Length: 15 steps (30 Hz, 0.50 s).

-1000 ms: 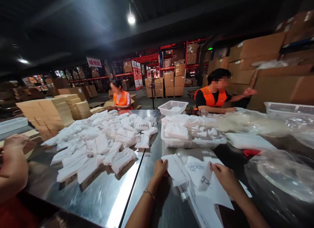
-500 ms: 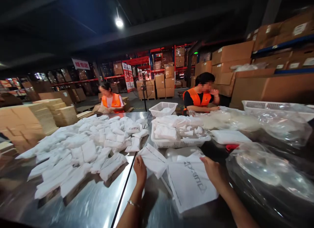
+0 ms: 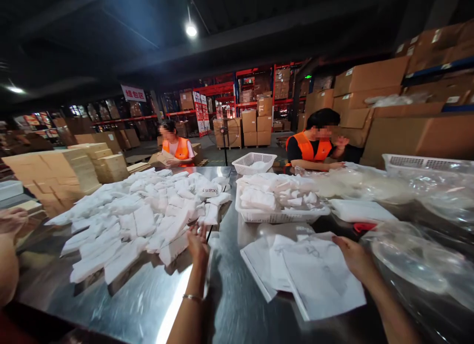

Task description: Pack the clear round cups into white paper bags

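Steel table (image 3: 155,299) amid cardboard boxes (image 3: 370,74), warehouse.

Left hand (image 3: 197,245) blurred, grip prob. unreadable; co-worker's arm (image 3: 9,255) cut off at left edge.

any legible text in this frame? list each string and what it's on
Hanging white sign: red characters, too blurred to read.
White pouch on the pile: dark printed word, not legible.
Red and white banner: too small to read.
Carton labels: too small.
Flat white bags by the right hand: faint print, unreadable.
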Each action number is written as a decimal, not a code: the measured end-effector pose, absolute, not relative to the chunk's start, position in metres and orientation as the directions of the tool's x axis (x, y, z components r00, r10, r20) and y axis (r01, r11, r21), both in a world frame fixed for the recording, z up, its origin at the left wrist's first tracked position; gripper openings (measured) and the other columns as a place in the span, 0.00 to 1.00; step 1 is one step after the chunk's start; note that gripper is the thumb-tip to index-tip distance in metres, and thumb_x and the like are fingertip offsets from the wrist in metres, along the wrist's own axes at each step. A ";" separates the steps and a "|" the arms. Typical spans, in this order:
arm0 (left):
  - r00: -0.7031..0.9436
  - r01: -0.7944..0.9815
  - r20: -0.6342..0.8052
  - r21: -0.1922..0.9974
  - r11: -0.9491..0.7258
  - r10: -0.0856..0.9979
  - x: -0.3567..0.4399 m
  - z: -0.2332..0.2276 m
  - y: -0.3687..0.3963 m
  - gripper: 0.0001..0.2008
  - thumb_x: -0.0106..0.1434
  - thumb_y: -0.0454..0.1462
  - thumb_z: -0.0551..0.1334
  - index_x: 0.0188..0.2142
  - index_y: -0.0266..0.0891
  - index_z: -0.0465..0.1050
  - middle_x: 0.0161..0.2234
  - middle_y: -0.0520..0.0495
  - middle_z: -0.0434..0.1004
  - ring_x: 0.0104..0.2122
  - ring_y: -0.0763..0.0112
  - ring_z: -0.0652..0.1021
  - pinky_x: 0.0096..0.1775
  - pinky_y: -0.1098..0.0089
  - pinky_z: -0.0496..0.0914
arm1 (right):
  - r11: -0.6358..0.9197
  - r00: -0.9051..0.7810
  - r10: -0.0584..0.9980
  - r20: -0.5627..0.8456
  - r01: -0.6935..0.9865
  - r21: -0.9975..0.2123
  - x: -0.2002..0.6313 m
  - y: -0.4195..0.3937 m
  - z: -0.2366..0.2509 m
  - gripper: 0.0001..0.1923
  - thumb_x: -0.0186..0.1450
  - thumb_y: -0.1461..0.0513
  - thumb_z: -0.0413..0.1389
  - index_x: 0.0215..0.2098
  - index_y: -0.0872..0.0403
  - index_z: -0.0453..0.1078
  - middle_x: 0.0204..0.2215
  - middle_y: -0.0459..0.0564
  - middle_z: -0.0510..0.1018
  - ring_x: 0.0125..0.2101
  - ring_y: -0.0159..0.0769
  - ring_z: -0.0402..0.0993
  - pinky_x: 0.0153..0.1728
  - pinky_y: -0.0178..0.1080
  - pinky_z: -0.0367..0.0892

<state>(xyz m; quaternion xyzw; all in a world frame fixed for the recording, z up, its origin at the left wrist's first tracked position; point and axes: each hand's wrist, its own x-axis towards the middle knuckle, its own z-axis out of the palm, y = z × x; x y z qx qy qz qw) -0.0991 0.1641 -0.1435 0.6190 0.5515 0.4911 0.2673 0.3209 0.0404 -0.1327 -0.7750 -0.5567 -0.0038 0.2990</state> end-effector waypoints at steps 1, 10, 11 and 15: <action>-0.005 0.438 0.304 0.857 -0.271 0.953 -0.089 -0.149 0.159 0.15 0.70 0.44 0.58 0.51 0.39 0.71 0.50 0.43 0.75 0.46 0.63 0.77 0.49 0.56 0.73 | -0.148 0.316 0.894 0.317 0.877 -0.457 0.317 0.043 -0.135 0.29 0.69 0.52 0.35 0.33 0.56 0.75 0.29 0.56 0.81 0.32 0.43 0.79 0.31 0.38 0.71; 0.504 0.586 0.208 0.630 -0.509 0.838 -0.037 -0.190 0.127 0.18 0.55 0.33 0.63 0.47 0.42 0.77 0.51 0.41 0.77 0.55 0.51 0.71 0.59 0.51 0.59 | 0.224 -0.186 0.937 0.294 0.969 -0.100 0.280 0.148 -0.108 0.10 0.61 0.60 0.59 0.23 0.55 0.73 0.24 0.51 0.79 0.29 0.39 0.76 0.33 0.36 0.66; 0.518 0.591 0.200 0.619 -0.517 0.832 -0.039 -0.190 0.129 0.16 0.56 0.33 0.63 0.45 0.42 0.78 0.50 0.41 0.77 0.54 0.51 0.71 0.58 0.52 0.60 | 0.246 -0.217 0.927 0.307 0.967 -0.058 0.275 0.159 -0.106 0.09 0.62 0.62 0.58 0.25 0.56 0.73 0.24 0.50 0.79 0.29 0.38 0.77 0.33 0.36 0.67; 0.534 0.596 0.182 0.613 -0.519 0.826 -0.041 -0.193 0.135 0.13 0.56 0.36 0.63 0.41 0.42 0.79 0.48 0.42 0.77 0.50 0.53 0.72 0.53 0.56 0.65 | 0.255 -0.260 0.860 0.439 0.964 0.070 0.245 0.164 -0.125 0.14 0.67 0.69 0.48 0.35 0.59 0.76 0.30 0.54 0.81 0.34 0.40 0.79 0.38 0.40 0.71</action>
